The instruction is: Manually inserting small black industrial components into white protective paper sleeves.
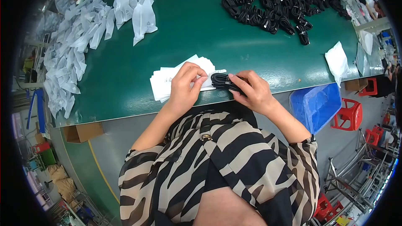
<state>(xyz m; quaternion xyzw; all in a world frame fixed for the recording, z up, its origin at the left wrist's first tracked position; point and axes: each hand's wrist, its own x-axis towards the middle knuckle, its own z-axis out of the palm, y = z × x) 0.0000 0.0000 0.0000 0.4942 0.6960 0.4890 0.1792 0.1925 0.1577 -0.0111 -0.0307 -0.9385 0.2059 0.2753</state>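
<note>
My left hand (186,84) is over a fanned stack of flat white bags (160,84) near the table's front edge. Its thumb and fingertips are pinched together at the edge of a white bag (207,84). Right beside it, my right hand (254,92) grips a coiled black cable (220,80), thumb below and fingers above. The near end of the coil meets the bag's edge; whether any of it is inside, I cannot tell.
A heap of black coiled cables (268,0) covers the far right of the green table (184,29). Filled white bags (90,25) pile up at the left. One white packet (337,62) lies at the right edge, above a lined blue bin (316,102). Red stools (349,113) stand beyond.
</note>
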